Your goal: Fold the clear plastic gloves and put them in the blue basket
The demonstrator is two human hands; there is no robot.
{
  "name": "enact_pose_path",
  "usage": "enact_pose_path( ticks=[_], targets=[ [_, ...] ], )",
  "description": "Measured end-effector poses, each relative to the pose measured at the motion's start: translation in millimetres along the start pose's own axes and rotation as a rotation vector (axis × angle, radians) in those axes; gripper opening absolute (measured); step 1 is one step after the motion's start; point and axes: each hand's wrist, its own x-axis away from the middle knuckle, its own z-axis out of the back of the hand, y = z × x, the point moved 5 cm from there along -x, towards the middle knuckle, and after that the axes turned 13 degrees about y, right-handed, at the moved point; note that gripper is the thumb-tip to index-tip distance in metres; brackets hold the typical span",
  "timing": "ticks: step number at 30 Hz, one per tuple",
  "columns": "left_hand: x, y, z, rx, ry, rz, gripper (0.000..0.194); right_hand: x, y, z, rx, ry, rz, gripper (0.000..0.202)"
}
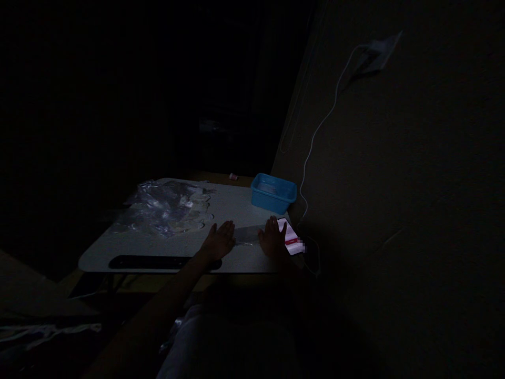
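Left hand (219,242) and right hand (272,239), fingers extended, flank clear plastic (248,235) lying between them.

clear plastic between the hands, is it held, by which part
No grip shows: the open left hand is at one end of the plastic, the open right hand at the other; pressing can't be ruled out.

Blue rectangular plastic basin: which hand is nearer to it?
Right. The right hand is just on the near side of the basin; the left hand is farther off, nearer and leftward.
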Motion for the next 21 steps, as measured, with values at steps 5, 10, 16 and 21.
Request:
enact_pose_path(
  ticks=[5, 10, 16, 21],
  targets=[
    [0, 1, 4.3, -0.009, -0.011, 0.008, 0.051, 2, -37, 8, -0.12, -0.076, 0.157, 0.049],
    [0, 1, 4.9, -0.014, -0.051, 0.011, 0.051, 6, -76, 8, -0.211, -0.164, 0.267, 0.051],
    [0, 1, 4.7, -0.011, -0.036, 0.012, 0.051, 5, -69, 5, -0.17, -0.176, 0.238, 0.051],
    [0, 1, 4.1, 0.015, -0.003, 0.006, 0.051, 3, -41, 2, -0.135, -0.137, 0.188, 0.045]
  ],
)
